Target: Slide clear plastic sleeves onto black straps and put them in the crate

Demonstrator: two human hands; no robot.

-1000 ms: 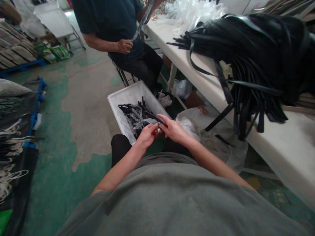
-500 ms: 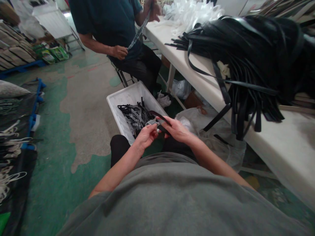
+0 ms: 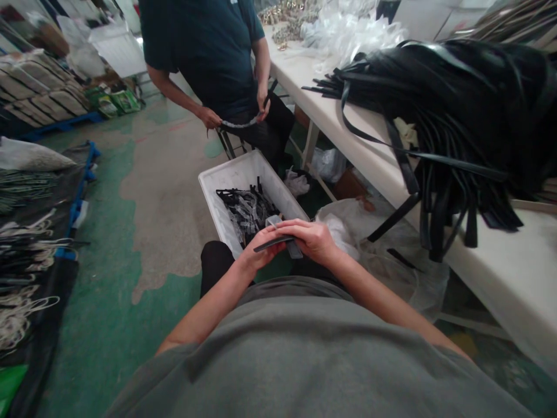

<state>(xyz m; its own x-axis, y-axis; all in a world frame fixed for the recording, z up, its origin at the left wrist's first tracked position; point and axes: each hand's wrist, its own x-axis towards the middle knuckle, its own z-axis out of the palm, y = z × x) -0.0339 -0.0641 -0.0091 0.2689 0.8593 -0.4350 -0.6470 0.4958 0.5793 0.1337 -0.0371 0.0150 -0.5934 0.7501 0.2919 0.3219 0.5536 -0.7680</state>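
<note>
My left hand (image 3: 262, 247) and right hand (image 3: 312, 237) share a pinching grip on a strap (image 3: 270, 244); I can't read the blurred green bags (image 3: 122, 101)

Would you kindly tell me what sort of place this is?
Probably a workshop: black straps heaped on a long table, a plastic bin of strips, and bundles on a blue pallet.
</note>
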